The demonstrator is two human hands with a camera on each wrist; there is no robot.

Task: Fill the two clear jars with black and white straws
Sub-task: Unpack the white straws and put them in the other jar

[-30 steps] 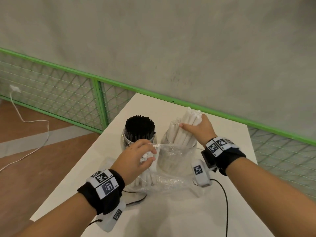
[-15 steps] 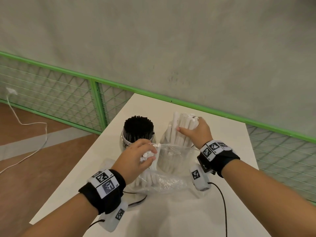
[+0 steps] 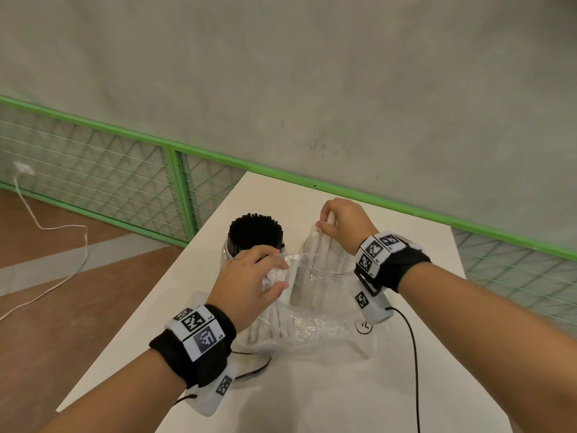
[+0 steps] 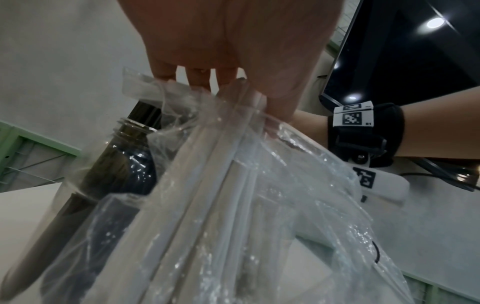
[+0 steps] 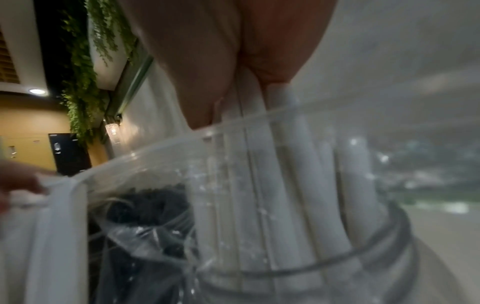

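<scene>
Head view: right hand [image 3: 343, 226] in clenched grip on white straws [image 3: 324, 254] standing in right clear jar [image 3: 318, 285] on table [image 3: 312, 395], black straws [image 3: 255, 231] fill left jar [image 3: 229, 256]; left wrist view: left hand [image 4: 233, 51] grips plastic bag [image 4: 259, 195] of white straws; right wrist view: straws pass jar rim.

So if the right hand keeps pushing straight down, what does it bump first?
Probably the rim of the clear jar: the right hand grips the white straws just above it, though depth is unclear.

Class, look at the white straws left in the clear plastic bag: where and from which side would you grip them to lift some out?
Probably grip their top ends, from above. The white straws stand nearly upright in the clear plastic bag, tops bunched at its open mouth where the left hand holds them.
</scene>
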